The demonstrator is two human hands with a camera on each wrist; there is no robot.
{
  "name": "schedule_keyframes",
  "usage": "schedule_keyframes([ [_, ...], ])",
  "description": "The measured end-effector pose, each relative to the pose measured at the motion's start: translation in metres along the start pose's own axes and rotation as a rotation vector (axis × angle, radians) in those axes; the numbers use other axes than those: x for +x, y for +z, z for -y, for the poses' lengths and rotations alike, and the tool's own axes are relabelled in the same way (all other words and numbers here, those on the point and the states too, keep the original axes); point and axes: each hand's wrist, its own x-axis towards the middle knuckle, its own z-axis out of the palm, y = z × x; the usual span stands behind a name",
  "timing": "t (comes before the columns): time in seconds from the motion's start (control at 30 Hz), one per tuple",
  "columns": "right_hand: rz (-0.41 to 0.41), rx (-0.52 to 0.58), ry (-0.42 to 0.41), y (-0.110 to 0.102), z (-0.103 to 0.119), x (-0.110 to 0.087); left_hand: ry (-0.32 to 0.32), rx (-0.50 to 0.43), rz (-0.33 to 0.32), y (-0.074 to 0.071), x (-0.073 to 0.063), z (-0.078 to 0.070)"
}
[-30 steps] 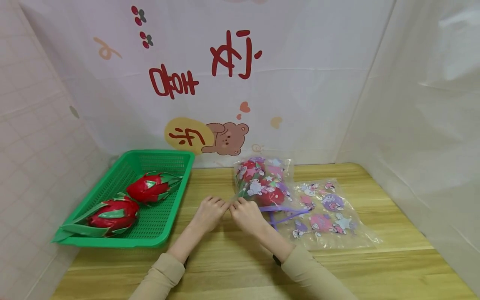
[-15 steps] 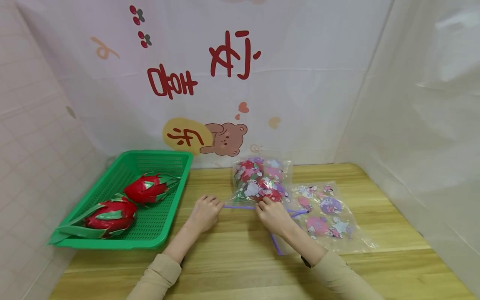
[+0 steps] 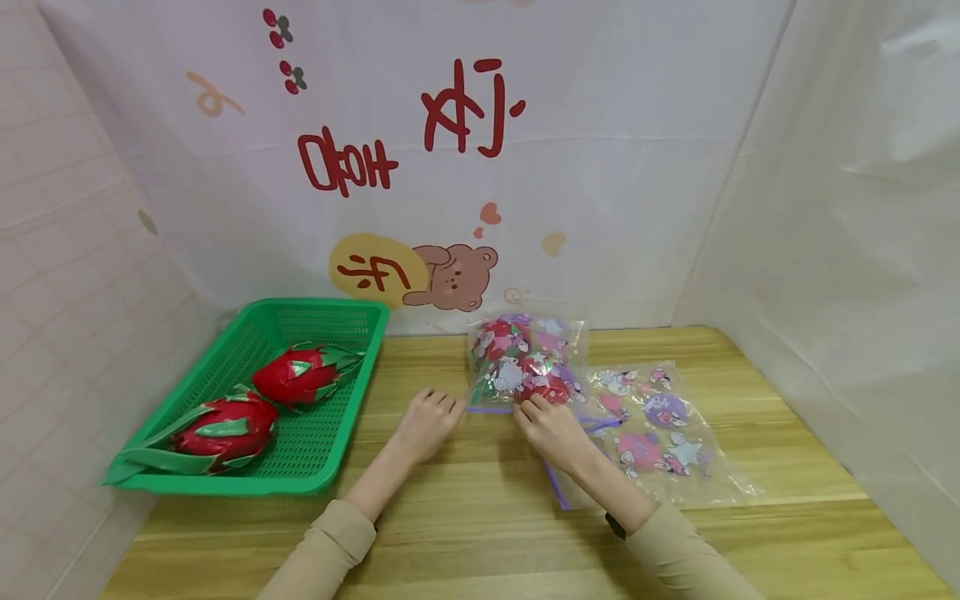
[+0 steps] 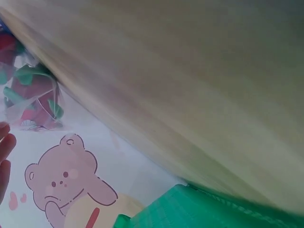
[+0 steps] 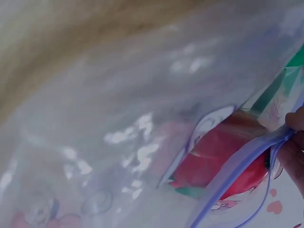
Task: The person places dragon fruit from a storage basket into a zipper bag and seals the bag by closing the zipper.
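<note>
A clear zip bag (image 3: 507, 377) printed with pink, white and purple cartoons lies in the middle of the table, with red dragon fruits (image 3: 546, 385) inside. My right hand (image 3: 553, 433) pinches its purple zip strip (image 5: 237, 166) between thumb and finger, as the right wrist view shows. At the strip's left end my left hand (image 3: 429, 423) has its curled fingertips right at the bag's corner; in the left wrist view only some fingers (image 4: 5, 147) show at the edge. A second printed zip bag (image 3: 652, 450) lies flat beneath the right forearm.
To the left stands a green plastic basket (image 3: 341, 442) holding two dragon fruits (image 3: 225, 433) with long green leaves. A white printed cloth (image 3: 600, 167) hangs behind the wooden table (image 3: 465, 533), with white sheets at both sides.
My right hand has slid right along the zip strip, away from the left hand. The left hand has shifted slightly, staying at the bag's left corner. The strip now lies straighter.
</note>
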Motion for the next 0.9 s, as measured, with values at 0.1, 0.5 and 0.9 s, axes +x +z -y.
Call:
schedule_keyframes([
  [0.1,-0.045,-0.013,-0.02,-0.002,-0.009,-0.005,-0.033,0.01,-0.048,0.0,0.0,0.003],
  [0.5,-0.195,-0.056,-0.012,-0.011,-0.06,-0.049,-0.095,0.016,-0.149,-0.002,-0.01,0.021],
  [0.9,-0.268,-0.074,-0.026,-0.014,-0.076,-0.08,-0.075,0.001,-0.153,-0.003,-0.011,0.02],
])
